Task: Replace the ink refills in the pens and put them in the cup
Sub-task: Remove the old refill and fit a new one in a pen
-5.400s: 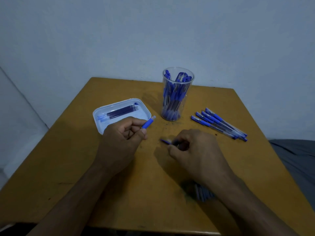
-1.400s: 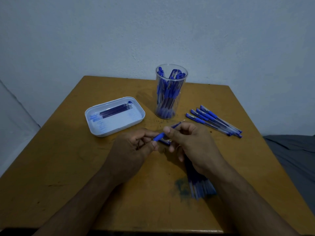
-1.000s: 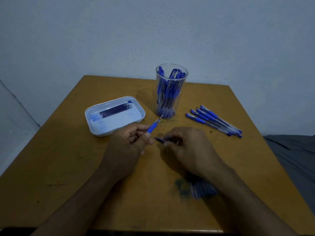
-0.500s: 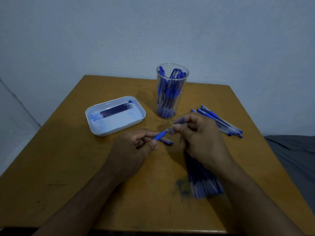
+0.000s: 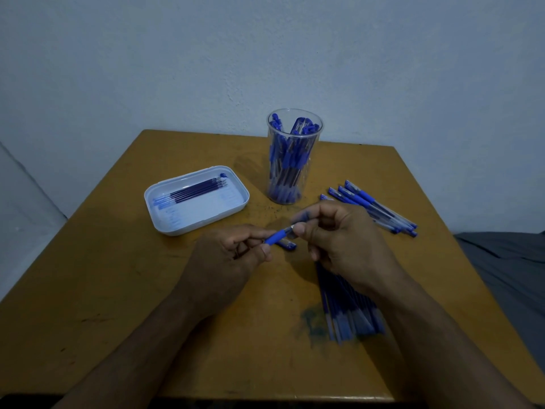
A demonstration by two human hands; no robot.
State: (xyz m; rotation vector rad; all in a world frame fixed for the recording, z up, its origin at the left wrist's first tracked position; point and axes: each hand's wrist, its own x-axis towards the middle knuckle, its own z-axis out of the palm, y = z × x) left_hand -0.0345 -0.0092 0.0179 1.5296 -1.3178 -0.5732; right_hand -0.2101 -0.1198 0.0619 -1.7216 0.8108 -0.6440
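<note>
Roughly midway through, by the look of it: a clear cup (image 5: 294, 156) stands at the far middle of a table (image 5: 118, 290), already crowded with blue pens standing upright.

Just in front of the cup, two hands meet over one pen (image 5: 277, 236). The left hand (image 5: 227, 261) pinches its blue grip section between thumb and curled fingers. The right hand (image 5: 339, 240) has thumb and forefinger closed on the tip end, where a small pale or metal part shows. Whether that part is the nose cone or the refill's point cannot be told. Under the pen, a small blue piece (image 5: 287, 245) lies on the table (probably a cap).

Left of the cup sits a white tray (image 5: 236, 208) holding a few dark refills (image 5: 197, 190) laid side by side.

Right of the cup, a handful of pens (image 5: 374, 206) lie in a loose row, apparently waiting their turn.

Nearer the person than the cup, partly hidden under the right forearm, lies a spread of thin blue sticks (image 5: 348, 308). They are blurred; they may be spent refills.

Left to do, as a judgement: close up this pen, drop it in the cup, then work through the row.
</note>
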